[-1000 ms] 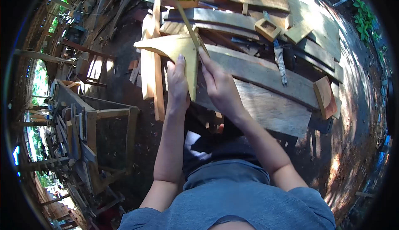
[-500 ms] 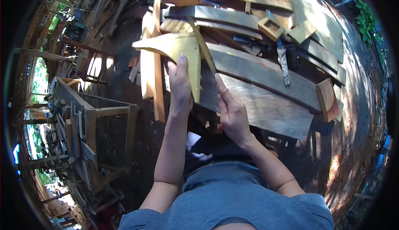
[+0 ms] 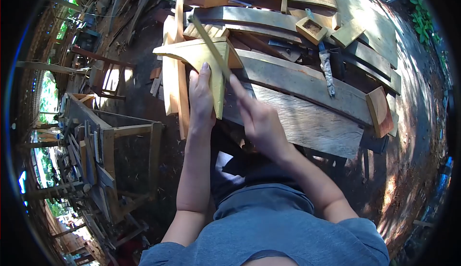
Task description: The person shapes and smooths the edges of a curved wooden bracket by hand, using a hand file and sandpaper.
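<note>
My left hand [image 3: 201,93] grips a pale curved wooden bracket [image 3: 194,53], thumb on its upper face. The bracket's pointed arm reaches left over two upright wooden strips [image 3: 182,88]. In my right hand [image 3: 259,122] is a long, narrow flat tool [image 3: 207,40], perhaps a file, with the index finger stretched along it. This tool lies slantwise across the bracket's right part, its far end up and to the left. A ridged wood block [image 3: 205,30] sits just behind the bracket.
Long boards [image 3: 307,81] form the bench top. On it are a square wooden box [image 3: 311,30], a wrapped-handle tool [image 3: 327,71] and a curved block [image 3: 379,111]. At the left stands a wooden frame [image 3: 132,130] beside stacked scrap wood.
My right hand has moved slightly, and the tool has swung left from beside the bracket to across it. The bracket has turned a little, showing its right side piece.
</note>
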Demonstrator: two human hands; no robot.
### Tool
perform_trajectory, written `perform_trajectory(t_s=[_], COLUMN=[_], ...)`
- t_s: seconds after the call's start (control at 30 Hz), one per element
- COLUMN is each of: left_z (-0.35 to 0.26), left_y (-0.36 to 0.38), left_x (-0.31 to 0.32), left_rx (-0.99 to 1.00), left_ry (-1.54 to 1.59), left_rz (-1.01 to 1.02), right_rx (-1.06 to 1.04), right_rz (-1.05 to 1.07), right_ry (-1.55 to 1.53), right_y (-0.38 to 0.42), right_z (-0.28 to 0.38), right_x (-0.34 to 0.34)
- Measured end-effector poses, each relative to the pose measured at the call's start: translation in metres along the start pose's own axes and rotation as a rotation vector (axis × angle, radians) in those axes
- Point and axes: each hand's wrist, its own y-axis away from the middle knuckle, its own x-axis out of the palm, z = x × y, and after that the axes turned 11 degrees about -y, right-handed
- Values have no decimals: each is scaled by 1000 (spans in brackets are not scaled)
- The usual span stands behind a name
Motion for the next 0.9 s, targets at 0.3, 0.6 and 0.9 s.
perform_trajectory(t_s=[0.3,0.6,0.9], left_z=[8,14,8], left_y=[-2,-2,10], left_x=[5,7,10], left_rx=[32,55,72], left_ry=[1,109,131], left_rz=[-45,-25,13], right_rx=[-53,76,-58], right_rz=[-74,-1,-85], right_ry=[-52,-42,-101], right_y=[-16,-41,-39], right_z=[1,8,-2], right_x=[6,-4,2])
